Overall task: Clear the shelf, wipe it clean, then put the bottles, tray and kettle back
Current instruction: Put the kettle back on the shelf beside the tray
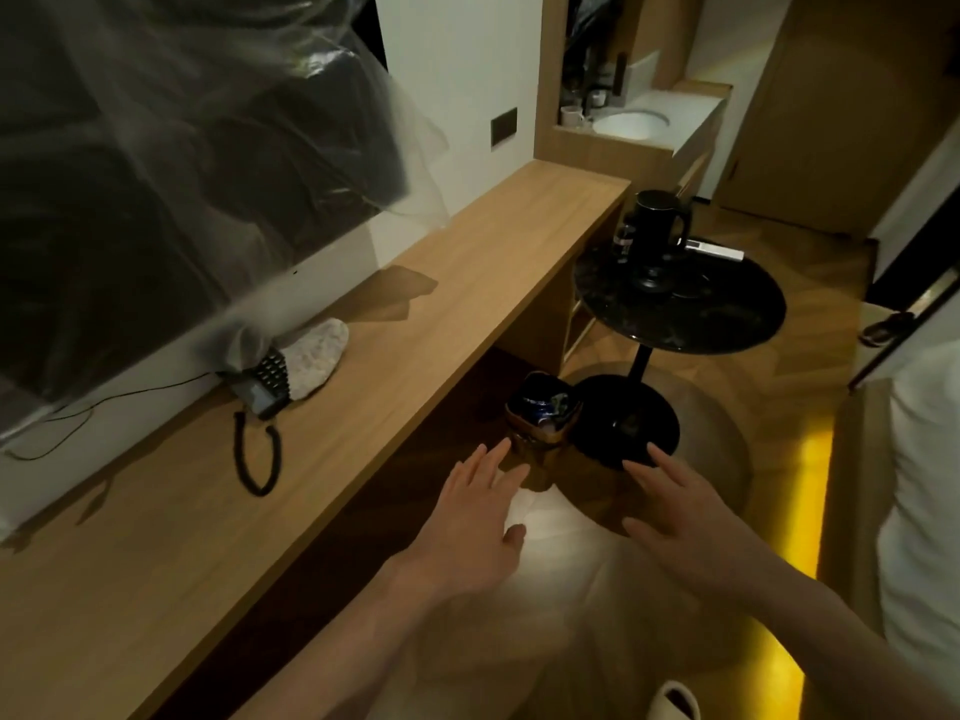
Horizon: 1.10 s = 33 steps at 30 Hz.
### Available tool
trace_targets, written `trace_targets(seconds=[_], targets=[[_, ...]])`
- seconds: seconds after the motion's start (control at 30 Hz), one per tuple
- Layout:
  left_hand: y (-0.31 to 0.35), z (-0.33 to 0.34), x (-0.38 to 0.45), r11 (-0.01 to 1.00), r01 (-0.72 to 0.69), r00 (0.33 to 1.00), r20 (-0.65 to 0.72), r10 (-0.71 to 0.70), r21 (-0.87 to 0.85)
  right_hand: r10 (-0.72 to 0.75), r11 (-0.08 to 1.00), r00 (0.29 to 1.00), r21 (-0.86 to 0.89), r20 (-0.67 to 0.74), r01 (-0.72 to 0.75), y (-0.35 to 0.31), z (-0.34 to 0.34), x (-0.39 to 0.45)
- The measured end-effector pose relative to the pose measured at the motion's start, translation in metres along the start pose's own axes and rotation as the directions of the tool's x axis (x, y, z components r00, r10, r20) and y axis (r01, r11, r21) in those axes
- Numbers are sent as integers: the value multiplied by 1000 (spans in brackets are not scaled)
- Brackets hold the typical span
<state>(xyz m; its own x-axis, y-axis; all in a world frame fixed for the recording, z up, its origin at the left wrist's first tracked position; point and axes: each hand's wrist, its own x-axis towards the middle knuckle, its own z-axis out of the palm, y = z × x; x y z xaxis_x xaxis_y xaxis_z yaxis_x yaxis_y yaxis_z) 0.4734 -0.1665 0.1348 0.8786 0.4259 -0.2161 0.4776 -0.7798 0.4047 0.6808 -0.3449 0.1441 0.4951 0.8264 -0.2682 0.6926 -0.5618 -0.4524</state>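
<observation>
Counted in view
Two hands, one kettle, one cloth, one telephone, one round surface, one waste bin.

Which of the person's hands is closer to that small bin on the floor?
Left. The left hand has its fingertips just short of the bin; the right hand hovers farther off to the bin's right.

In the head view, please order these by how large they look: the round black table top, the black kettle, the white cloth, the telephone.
1. Round black table top
2. White cloth and black kettle: similar, not ranked
3. Telephone
</observation>
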Motion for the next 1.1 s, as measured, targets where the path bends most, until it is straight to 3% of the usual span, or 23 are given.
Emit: trace_targets(seconds=[0.5,0.8,1.1], targets=[[164,14,167,953,293,949,-99,-299,-74,-104,993,990,-44,92,108,196,-151,110],[199,5,263,933,331,932,-103,-347,-142,-125,992,987,17,102,123,266,-207,185],[210,-10,434,940,302,941,-108,-321,-160,-62,997,992,-35,106,66,332,-279,304]])
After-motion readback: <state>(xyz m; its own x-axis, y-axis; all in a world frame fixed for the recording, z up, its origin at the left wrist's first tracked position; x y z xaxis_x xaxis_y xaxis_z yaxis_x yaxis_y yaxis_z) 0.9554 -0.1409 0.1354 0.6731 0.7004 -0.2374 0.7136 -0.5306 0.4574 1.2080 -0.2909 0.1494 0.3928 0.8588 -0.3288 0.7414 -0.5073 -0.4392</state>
